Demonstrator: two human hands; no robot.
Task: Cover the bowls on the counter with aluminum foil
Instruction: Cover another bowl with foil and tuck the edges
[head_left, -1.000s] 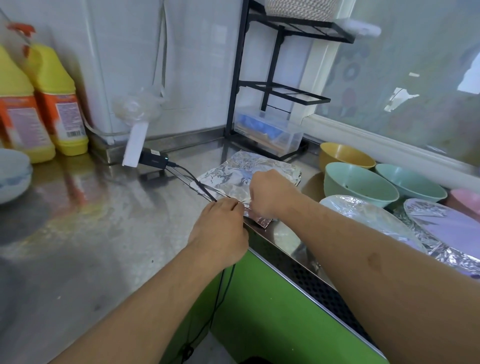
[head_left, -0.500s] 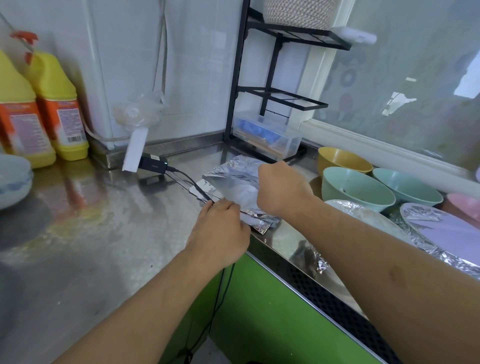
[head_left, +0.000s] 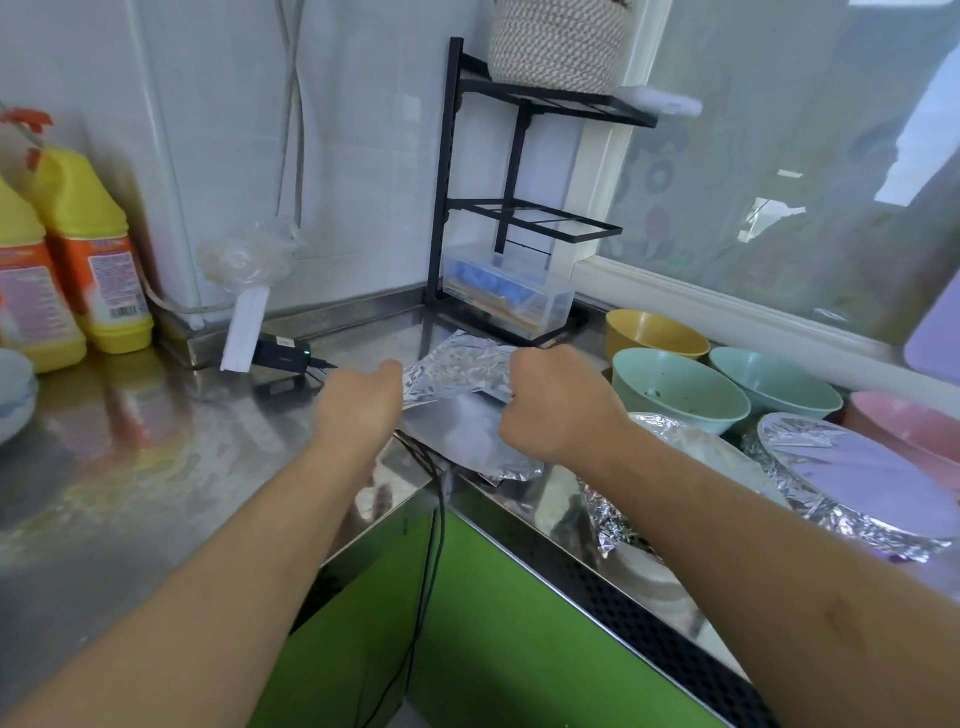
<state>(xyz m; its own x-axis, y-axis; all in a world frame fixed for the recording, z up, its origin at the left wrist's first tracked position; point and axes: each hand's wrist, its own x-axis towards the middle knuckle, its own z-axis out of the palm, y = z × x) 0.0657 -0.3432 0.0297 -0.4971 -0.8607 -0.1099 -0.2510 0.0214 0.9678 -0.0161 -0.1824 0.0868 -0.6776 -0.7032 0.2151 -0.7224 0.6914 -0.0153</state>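
A crinkled sheet of aluminum foil (head_left: 456, 371) is lifted above the steel counter corner (head_left: 156, 467). My left hand (head_left: 358, 408) grips its left edge and my right hand (head_left: 558, 402) grips its right edge. More foil (head_left: 483, 447) lies flat on the counter beneath. To the right stand a yellow bowl (head_left: 655, 332), two green bowls (head_left: 680, 387) (head_left: 774, 382) and a pink bowl (head_left: 909, 426), all uncovered. Two bowls nearer me are covered with foil (head_left: 698, 447) (head_left: 857, 478).
Two yellow detergent bottles (head_left: 88, 254) stand at the back left, with a white dish (head_left: 15, 395) at the left edge. A black charger and cable (head_left: 283, 356) lie beside the foil. A black rack (head_left: 524, 208) with a clear box (head_left: 506, 293) fills the corner.
Both hands have raised one foil sheet off the stack and moved apart, left hand to the left and up, right hand to the right, stretching the sheet between them.
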